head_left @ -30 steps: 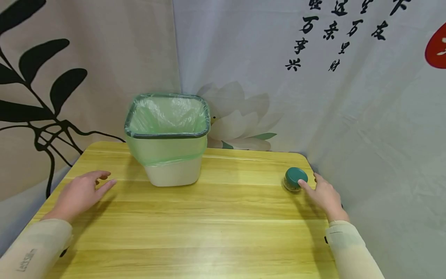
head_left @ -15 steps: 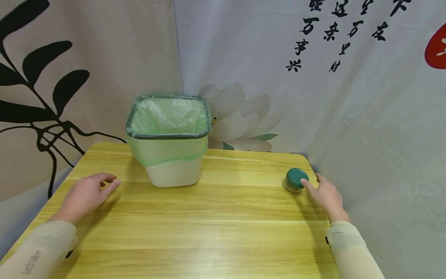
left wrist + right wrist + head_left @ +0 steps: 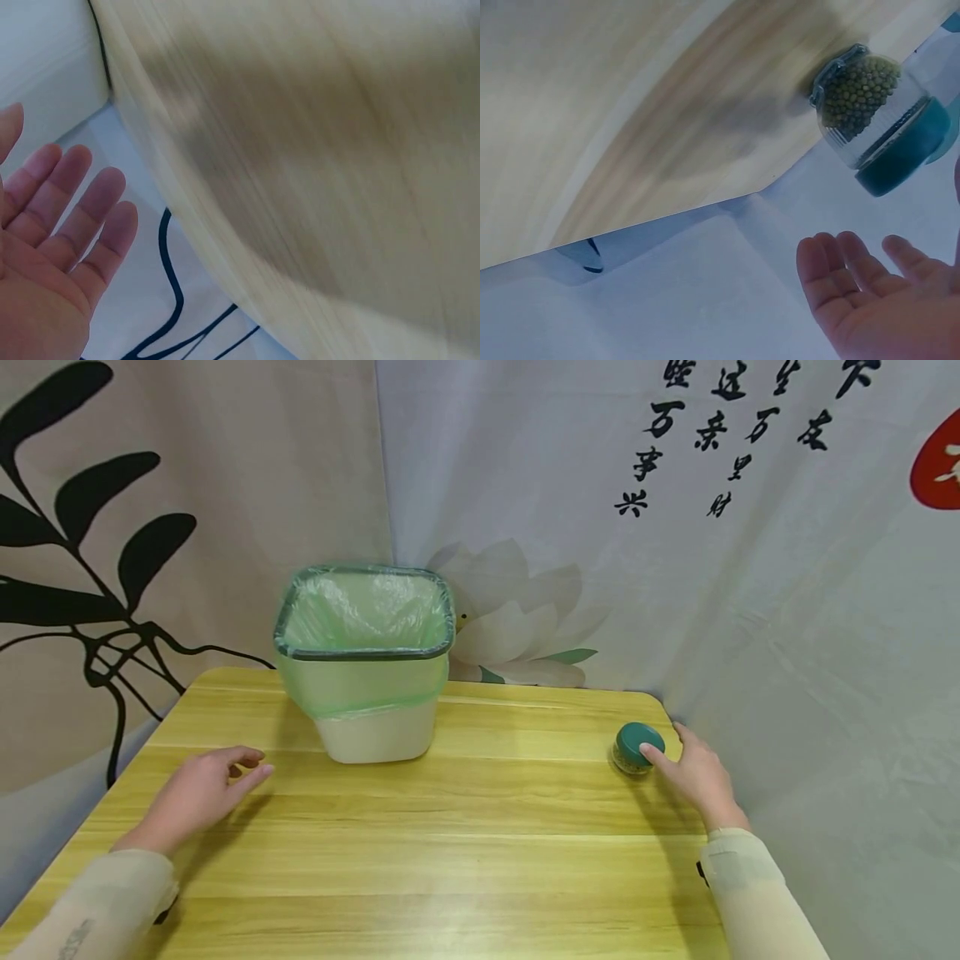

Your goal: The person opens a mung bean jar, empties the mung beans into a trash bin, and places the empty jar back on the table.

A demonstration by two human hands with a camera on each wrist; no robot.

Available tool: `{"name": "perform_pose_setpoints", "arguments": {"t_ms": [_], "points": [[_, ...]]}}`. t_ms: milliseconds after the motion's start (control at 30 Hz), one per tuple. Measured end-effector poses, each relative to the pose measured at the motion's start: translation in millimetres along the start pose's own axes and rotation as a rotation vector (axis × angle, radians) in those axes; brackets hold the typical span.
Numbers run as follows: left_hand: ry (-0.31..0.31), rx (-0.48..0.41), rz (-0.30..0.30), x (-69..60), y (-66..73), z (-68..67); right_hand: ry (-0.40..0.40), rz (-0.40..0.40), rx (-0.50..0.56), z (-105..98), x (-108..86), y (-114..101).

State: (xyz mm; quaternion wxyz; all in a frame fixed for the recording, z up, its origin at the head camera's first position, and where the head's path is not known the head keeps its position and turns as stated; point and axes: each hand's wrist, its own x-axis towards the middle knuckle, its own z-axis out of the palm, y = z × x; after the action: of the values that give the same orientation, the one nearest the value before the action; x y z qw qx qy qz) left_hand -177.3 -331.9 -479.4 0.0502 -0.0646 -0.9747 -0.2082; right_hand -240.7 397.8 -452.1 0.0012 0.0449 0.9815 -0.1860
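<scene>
Right hand (image 3: 701,778) beside round, clear, teal-lidded jar (image 3: 636,748), fingers parted, empty. Seemingly reach stage; grip calls for curling fingers. Left hand (image 3: 197,795) loosely bent, empty.

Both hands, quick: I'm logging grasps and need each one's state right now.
Left hand: open, holding nothing.
Right hand: open beside the clear, round, green-lidded jar, not gripping it.
</scene>
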Motion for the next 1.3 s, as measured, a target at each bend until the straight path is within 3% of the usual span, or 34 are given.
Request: {"name": "perform_pose_setpoints", "arguments": {"t_ms": [667, 1300], "points": [[0.081, -0.063, 0.056, -8.2, 32.3, 13.7, -0.006, -0.032, -0.02, 4.4, 9.8, -13.4], [0.078, -0.121, 0.054, -15.2, 51.7, 21.3, -0.006, -0.053, -0.008, 15.5, 11.9, -13.6]]}}
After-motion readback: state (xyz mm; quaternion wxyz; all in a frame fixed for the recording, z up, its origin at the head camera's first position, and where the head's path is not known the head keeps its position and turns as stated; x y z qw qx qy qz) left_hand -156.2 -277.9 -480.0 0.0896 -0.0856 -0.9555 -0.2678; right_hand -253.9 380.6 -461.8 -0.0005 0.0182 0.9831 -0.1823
